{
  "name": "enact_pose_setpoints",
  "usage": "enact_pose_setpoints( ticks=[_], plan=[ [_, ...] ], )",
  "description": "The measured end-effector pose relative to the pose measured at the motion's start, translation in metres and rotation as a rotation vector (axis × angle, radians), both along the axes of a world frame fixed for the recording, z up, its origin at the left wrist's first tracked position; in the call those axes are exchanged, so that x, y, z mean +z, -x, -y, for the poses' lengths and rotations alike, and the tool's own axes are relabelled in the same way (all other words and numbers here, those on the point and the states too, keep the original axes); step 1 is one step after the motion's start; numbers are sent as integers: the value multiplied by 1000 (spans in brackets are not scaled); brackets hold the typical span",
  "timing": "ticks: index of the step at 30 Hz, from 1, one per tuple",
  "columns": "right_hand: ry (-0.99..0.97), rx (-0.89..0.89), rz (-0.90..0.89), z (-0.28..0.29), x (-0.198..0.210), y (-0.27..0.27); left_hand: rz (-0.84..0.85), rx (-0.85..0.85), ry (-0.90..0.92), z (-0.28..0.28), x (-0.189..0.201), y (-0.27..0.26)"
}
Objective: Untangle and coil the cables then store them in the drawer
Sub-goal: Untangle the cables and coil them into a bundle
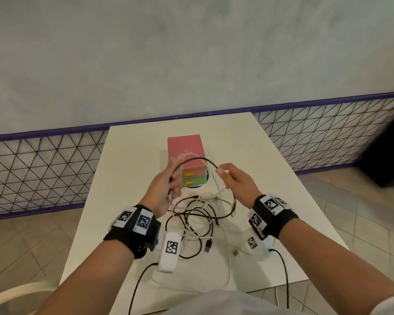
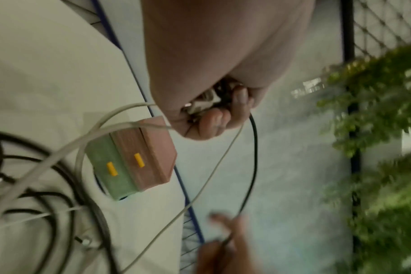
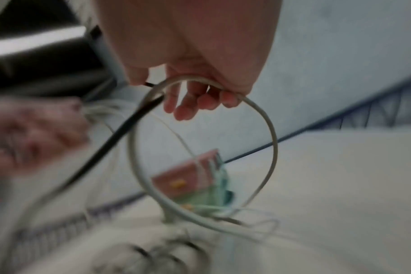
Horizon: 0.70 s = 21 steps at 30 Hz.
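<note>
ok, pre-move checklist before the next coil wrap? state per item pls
1. Left hand grips the gathered cable ends: ok.
2. Right hand holds the black cable and a white cable: ok.
3. Black cable free of the pile on the table: not ok, black and white cables cross there.
4. Drawer unit open to take a coil: not ok, both yellow-handled drawers look shut.
5. Which cable the loose USB plug belongs to: cannot tell.
</note>
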State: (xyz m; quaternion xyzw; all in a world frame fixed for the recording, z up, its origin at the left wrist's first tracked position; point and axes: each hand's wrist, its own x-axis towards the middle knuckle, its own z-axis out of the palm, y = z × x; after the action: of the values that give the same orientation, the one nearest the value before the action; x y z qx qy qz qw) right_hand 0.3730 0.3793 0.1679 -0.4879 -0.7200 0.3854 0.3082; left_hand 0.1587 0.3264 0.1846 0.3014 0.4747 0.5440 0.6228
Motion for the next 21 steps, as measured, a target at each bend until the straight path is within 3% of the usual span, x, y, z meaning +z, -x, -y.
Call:
enact_pose_setpoints(
  ticks=[3, 4, 5, 7, 9, 11, 15, 21],
  plan=[
    [-110, 236, 857, -7, -33, -35, 77, 165, -33, -5, 21, 19],
    [-60, 286, 1054, -7, -44, -42, 37, 178, -47, -7, 27, 22],
    [7, 288, 1122, -7, -49, -45, -30, 165, -52, -7, 33, 22],
    [37, 214, 928, -8, -36, -37, -266, 85, -44, -7, 38, 19],
    [-99, 166, 536, -10, -6, -17, -491, -42, -2, -3, 40, 6],
    [-255, 213, 272, -10, 26, 9, -660, -176, 21, -1, 36, -7],
    [-312, 351, 235, -3, 46, 45, -752, -261, -13, -1, 44, -19],
    [-90, 266, 193, -12, -5, 40, -613, -109, -148, 2, 70, 0]
  ],
)
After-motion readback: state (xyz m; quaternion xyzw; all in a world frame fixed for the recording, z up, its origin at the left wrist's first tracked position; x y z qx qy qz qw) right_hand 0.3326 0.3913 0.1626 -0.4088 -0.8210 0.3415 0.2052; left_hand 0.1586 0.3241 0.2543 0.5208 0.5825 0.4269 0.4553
